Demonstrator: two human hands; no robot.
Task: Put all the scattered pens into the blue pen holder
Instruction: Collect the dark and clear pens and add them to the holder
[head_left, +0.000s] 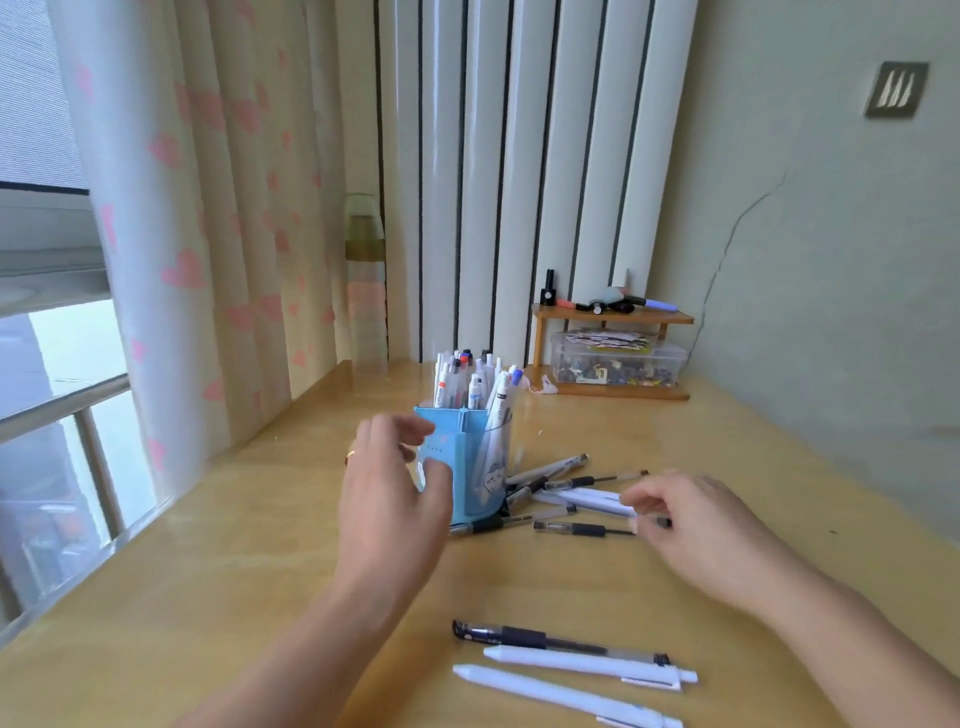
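Observation:
The blue pen holder (470, 467) stands mid-desk, filled with several white pens (470, 384). My left hand (389, 493) wraps its left side, thumb on the front face and fingers at the top corner. Several black and white pens (566, 488) lie in a pile just right of the holder. My right hand (696, 530), blurred, pinches the right end of a black pen (576, 529) that lies at the front of the pile. Close to me lie a dark pen (545, 639) and two white pens (582, 662) (561, 693).
A small wooden shelf (613, 312) with markers stands in the back right corner over a clear plastic box (618, 358). A tall bottle (366, 291) stands behind the holder beside the curtain (208, 234). The window is at the left, along the desk's edge.

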